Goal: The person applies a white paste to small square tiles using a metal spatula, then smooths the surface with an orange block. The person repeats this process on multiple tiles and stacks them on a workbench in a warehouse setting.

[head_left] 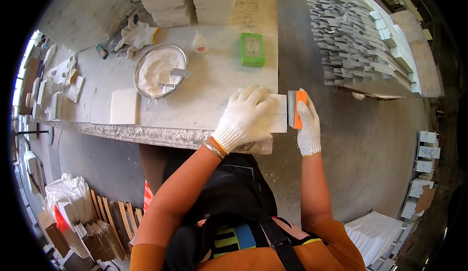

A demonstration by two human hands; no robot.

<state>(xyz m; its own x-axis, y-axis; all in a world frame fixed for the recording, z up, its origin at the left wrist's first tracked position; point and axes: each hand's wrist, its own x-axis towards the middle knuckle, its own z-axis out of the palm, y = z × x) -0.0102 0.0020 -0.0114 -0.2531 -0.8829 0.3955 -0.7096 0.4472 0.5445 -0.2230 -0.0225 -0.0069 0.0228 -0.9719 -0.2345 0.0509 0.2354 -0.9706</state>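
Black apron (219,173) and orange sleeves (336,241) up close, then two gloved hands at the corner of a stone counter (180,115). Left hand (245,114) is laid palm-down with the fingers a little spread, pinning a white tile (279,114) whose end pokes just past the counter's right edge. Right hand (309,127) is out over the floor, pinching a grey block with an orange back (301,110) and facing it to that end of the tile. Looks like a hair's gap between them, but honestly can't tell if they touch.

So how far along? I'd call it mid-job on this one edge: tile set, block lined up. Can't see the edge face from up here, so no clue how much of it is rubbed down, and the glove hides a good chunk of the top. Its other edges, no idea either.

Second white tile (124,107) sits off to the left, near the steel bowl (136,71) of white paste (156,63). Could be done, could be waiting. Same with the big stack of pieces (360,41) right of the counter; nothing marks them finished.
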